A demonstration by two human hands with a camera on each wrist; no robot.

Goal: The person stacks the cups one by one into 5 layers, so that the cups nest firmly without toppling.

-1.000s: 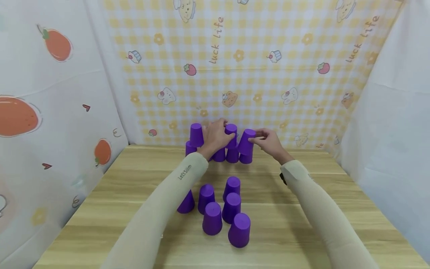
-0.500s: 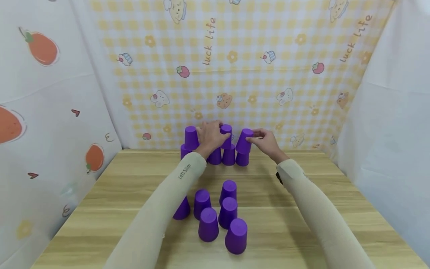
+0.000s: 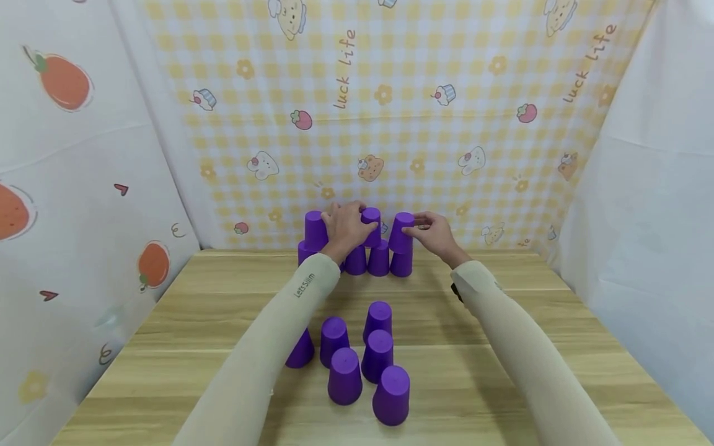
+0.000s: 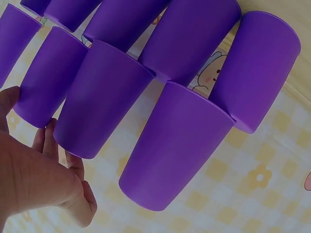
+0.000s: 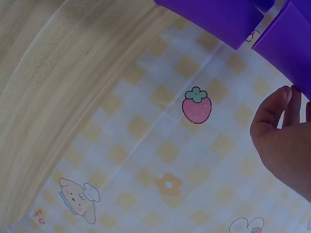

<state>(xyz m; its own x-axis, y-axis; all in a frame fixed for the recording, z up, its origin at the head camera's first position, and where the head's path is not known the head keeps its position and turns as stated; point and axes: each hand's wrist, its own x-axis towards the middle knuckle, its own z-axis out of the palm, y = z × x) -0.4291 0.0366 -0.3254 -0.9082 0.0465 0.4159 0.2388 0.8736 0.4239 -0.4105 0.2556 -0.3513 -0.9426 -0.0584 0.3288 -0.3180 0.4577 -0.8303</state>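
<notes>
Upside-down purple cups stand in two tiers at the back of the table. My left hand (image 3: 347,228) pinches an upper-tier cup (image 3: 371,223) between thumb and fingers. The left wrist view has the thumb on the near side of this cup (image 4: 51,77), with other fingertips at its base. My right hand (image 3: 437,235) pinches the rightmost upper cup (image 3: 400,235) from its right side, over a lower cup (image 3: 401,264); it leans slightly. In the right wrist view, fingers (image 5: 279,104) touch its edge. Another upper cup (image 3: 315,230) stands left of my left hand, which hides part of the stack.
Several more upside-down purple cups, among them a front one (image 3: 392,396), stand nearer on the wooden table (image 3: 480,371). My left sleeve partly covers one cup (image 3: 300,350). A checked cloth (image 3: 424,136) hangs close behind the stack, with white cloth (image 3: 658,186) at the sides.
The rightmost upper cup has straightened a little over the lower one, my right hand keeping its pinch. My left hand stays on its cup. The head view has shifted slightly.
</notes>
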